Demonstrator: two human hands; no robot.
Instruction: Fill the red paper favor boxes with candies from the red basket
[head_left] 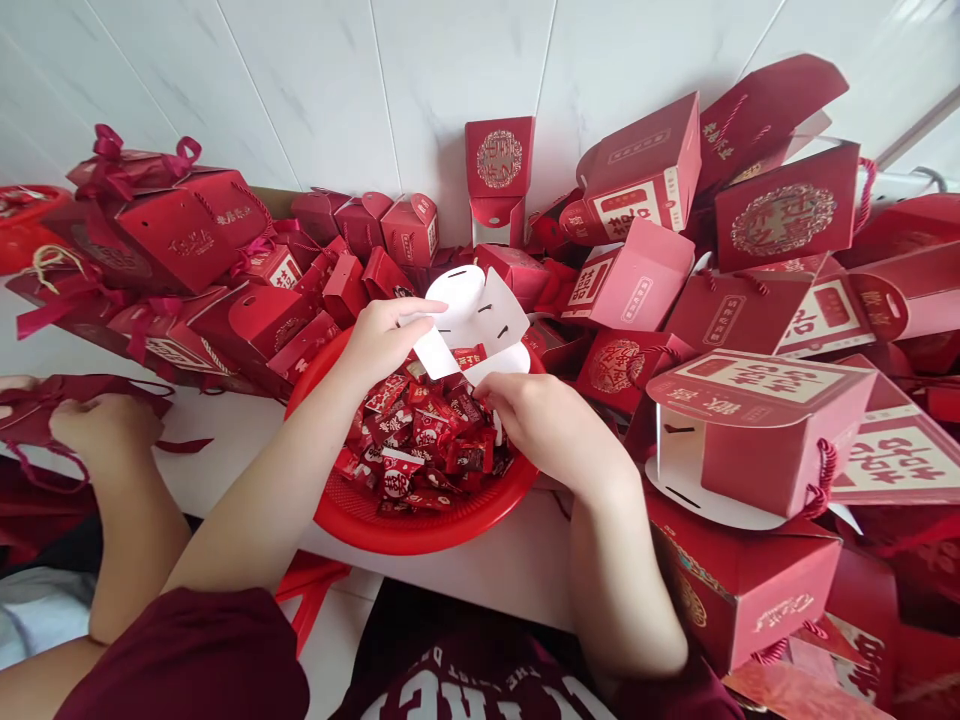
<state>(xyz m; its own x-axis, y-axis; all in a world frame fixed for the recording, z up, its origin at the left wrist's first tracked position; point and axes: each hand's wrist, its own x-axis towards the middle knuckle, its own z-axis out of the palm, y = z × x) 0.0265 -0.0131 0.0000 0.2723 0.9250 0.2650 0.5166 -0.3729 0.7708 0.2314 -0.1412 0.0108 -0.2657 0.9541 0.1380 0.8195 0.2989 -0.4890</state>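
Maroon shirt [465, 690] with white lettering fills the bottom edge, nearest the camera. Above the candy basket [420, 540], toward its far side, is the open gift box [480, 312], its white inside and slotted flaps facing up. The left hand [386, 335] grips a flap on the box's left side between thumb and fingers. The right hand [536, 415] is curled closed on the near edge, its thumb largely hidden. Red-wrapped candies [420, 430], some with white print, are heaped in the round red plastic basket, which sits on a white table [514, 575].

To the left, another person's hand [109, 430] holds a dark red ribboned piece [41, 415]. Behind that are stacked boxes with magenta bows [109, 140] and, at the far left edge, a second red basket [22, 240]. Small red boxes [409, 230] line up beyond the candy basket; one box with a gold medallion [500, 160] stands against the marbled wall [450, 80]. On the right, larger red boxes [787, 205] with rope handles are piled at various tilts.
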